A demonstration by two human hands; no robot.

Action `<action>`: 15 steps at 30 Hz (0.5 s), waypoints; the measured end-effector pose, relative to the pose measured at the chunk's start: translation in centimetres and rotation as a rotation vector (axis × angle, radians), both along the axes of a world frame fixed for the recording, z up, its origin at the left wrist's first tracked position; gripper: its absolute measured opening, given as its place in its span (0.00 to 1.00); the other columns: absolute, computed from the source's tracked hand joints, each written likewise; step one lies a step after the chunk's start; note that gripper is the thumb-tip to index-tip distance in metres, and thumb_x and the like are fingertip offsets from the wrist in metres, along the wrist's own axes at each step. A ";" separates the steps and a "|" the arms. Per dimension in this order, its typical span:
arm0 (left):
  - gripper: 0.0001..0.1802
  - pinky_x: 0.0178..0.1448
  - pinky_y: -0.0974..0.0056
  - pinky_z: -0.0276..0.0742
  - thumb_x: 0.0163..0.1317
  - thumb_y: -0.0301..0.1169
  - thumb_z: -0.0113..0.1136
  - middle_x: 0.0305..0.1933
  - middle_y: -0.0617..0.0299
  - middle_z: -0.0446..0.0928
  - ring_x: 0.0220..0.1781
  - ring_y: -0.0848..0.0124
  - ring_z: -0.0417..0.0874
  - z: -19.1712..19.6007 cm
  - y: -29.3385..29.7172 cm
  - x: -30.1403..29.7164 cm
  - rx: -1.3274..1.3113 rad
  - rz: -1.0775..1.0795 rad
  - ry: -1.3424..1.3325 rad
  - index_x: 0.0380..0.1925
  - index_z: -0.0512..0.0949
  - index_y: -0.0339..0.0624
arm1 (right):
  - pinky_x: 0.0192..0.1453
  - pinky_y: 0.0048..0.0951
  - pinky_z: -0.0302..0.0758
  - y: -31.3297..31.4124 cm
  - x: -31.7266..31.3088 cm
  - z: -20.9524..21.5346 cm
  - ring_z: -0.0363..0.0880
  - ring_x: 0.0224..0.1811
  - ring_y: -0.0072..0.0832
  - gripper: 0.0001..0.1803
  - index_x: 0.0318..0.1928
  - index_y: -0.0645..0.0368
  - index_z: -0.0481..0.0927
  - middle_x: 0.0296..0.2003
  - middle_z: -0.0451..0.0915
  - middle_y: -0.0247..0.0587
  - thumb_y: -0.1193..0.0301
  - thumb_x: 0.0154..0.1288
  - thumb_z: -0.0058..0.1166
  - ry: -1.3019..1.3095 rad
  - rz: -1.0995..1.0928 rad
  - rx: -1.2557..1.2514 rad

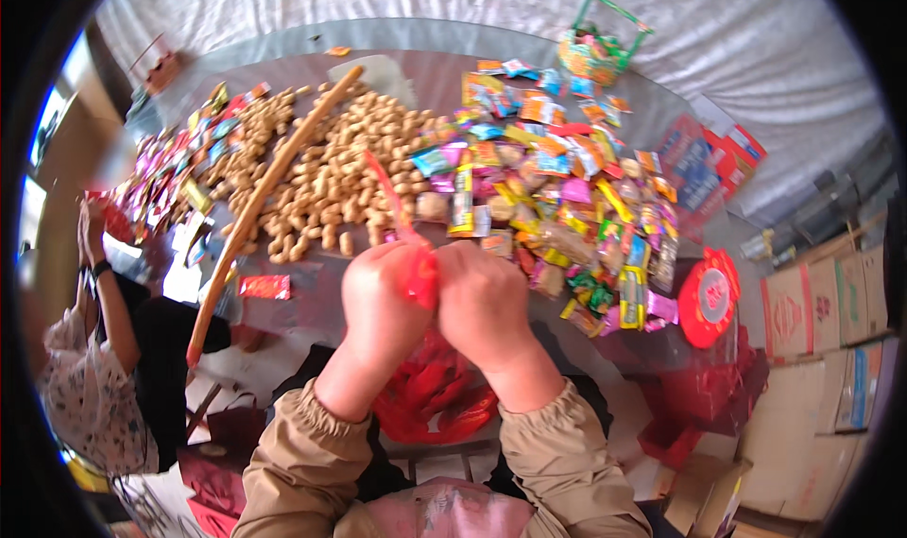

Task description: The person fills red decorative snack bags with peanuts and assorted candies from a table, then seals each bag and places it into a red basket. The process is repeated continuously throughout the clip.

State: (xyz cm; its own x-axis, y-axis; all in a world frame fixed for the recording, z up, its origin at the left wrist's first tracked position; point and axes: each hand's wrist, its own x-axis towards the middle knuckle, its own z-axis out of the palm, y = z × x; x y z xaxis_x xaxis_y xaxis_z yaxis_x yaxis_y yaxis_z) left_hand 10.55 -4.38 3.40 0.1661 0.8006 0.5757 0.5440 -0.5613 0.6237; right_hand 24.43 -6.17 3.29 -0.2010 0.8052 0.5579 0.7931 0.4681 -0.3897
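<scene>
My left hand (381,288) and my right hand (484,300) are together at the table's near edge, both closed. Between them they grip the gathered top of a red plastic bag (436,401), whose full lower part hangs beneath my wrists. A thin red strip of it pokes up beyond my knuckles. Just past my hands lies a heap of unshelled peanuts (345,170). To the right spreads a pile of wrapped sweets and snacks (567,198) in mixed colours. My fingertips are mostly hidden.
A long wooden stick (269,188) lies across the peanuts. At far left, more sweets (156,170) lie near another person's arm (113,307). A red round container (709,297) stands right, a green-handled basket (595,51) at the back, cardboard boxes (812,415) beyond.
</scene>
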 end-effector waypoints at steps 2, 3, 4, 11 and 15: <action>0.03 0.33 0.49 0.79 0.50 0.21 0.66 0.26 0.49 0.80 0.29 0.46 0.83 -0.5 0.1 -0.2 -0.016 0.036 0.037 0.25 0.81 0.37 | 0.34 0.43 0.78 0.2 -0.1 -0.1 0.83 0.30 0.43 0.02 0.33 0.57 0.75 0.29 0.77 0.43 0.73 0.63 0.54 -0.007 -0.008 -0.008; 0.03 0.34 0.50 0.80 0.50 0.20 0.66 0.26 0.49 0.81 0.30 0.46 0.84 -0.5 0.2 0.0 -0.001 0.029 0.001 0.26 0.81 0.37 | 0.34 0.43 0.79 0.2 0.1 -0.1 0.83 0.30 0.42 0.03 0.34 0.57 0.75 0.29 0.77 0.43 0.73 0.63 0.54 -0.011 -0.009 -0.012; 0.04 0.35 0.50 0.80 0.49 0.20 0.66 0.27 0.48 0.81 0.30 0.46 0.84 -0.4 0.2 0.0 0.013 0.029 -0.030 0.27 0.82 0.36 | 0.33 0.43 0.79 0.3 0.1 0.0 0.83 0.30 0.42 0.03 0.33 0.57 0.75 0.29 0.77 0.42 0.73 0.63 0.55 0.008 -0.009 -0.006; 0.08 0.37 0.55 0.82 0.47 0.17 0.65 0.30 0.49 0.83 0.33 0.48 0.86 0.0 -0.1 -0.4 -0.054 0.012 0.010 0.29 0.83 0.36 | 0.33 0.42 0.79 0.2 0.4 0.2 0.84 0.31 0.42 0.05 0.32 0.55 0.76 0.29 0.78 0.40 0.72 0.58 0.60 0.014 -0.026 -0.030; 0.07 0.36 0.55 0.82 0.48 0.18 0.66 0.29 0.50 0.83 0.32 0.49 0.86 -0.5 0.0 -0.3 -0.048 0.004 -0.012 0.30 0.83 0.36 | 0.33 0.42 0.79 0.1 0.7 0.0 0.84 0.31 0.42 0.06 0.32 0.55 0.76 0.29 0.78 0.40 0.72 0.57 0.62 0.013 -0.024 -0.031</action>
